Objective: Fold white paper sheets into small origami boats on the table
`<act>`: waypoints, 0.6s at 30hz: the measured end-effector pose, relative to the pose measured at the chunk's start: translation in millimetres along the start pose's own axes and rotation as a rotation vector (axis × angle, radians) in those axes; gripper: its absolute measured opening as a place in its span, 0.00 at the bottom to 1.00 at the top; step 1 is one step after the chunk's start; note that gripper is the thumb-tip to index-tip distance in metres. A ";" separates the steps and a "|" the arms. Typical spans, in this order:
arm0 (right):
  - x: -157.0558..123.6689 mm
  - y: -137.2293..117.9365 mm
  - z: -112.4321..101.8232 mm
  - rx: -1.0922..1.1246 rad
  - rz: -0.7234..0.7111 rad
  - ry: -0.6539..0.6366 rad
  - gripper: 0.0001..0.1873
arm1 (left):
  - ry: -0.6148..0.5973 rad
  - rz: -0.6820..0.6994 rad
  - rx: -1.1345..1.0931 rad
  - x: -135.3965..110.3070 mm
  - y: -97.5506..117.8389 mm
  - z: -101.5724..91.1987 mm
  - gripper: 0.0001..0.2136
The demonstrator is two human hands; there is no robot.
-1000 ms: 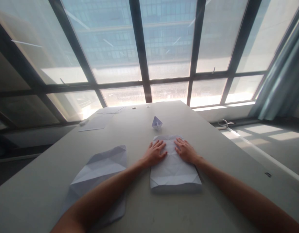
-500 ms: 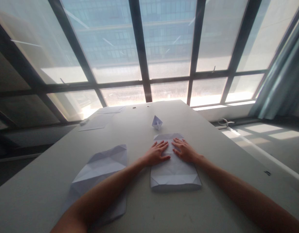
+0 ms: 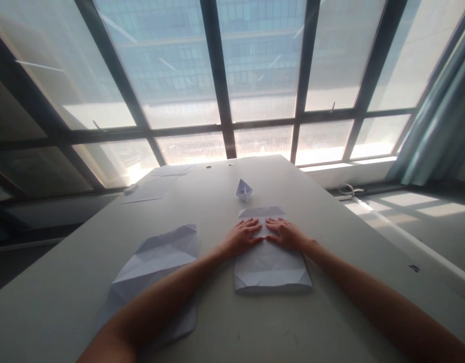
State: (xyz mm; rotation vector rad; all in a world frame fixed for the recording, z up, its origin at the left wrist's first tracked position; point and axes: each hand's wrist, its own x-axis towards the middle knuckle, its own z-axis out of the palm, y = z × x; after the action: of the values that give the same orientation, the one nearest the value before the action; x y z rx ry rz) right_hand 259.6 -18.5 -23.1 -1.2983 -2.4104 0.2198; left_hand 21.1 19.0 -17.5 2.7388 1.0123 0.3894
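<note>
A folded sheet of white paper lies on the table in front of me, with creases across it and folded flaps at its near and far ends. My left hand rests flat on its left upper part, fingers stretched out. Opposite it, my right hand lies flat on the right side, the two thumbs almost meeting in the middle. Just beyond the sheet stands a small folded paper boat. Another creased sheet lies to the left, partly hidden under my left forearm.
The white table reaches to the windows. Flat paper sheets lie at its far left. A small dark mark shows near the right edge. A curtain hangs at right, and a coiled cable lies below the window.
My fingers have drawn closer together, and the right hand has shifted slightly left. Both hands stay flat on the folded sheet; the boat and the other papers have not moved.
</note>
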 end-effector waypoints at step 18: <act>-5.4 9.2 -11.4 0.044 -0.038 -0.165 0.52 | -0.023 0.051 -0.064 2.1 -2.3 -4.0 0.34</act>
State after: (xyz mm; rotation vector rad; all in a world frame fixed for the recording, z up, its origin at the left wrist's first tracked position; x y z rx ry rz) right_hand 274.0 -18.4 -17.1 -1.2585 -2.5492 0.3817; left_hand 20.0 22.5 -14.0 2.7101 0.9098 0.3910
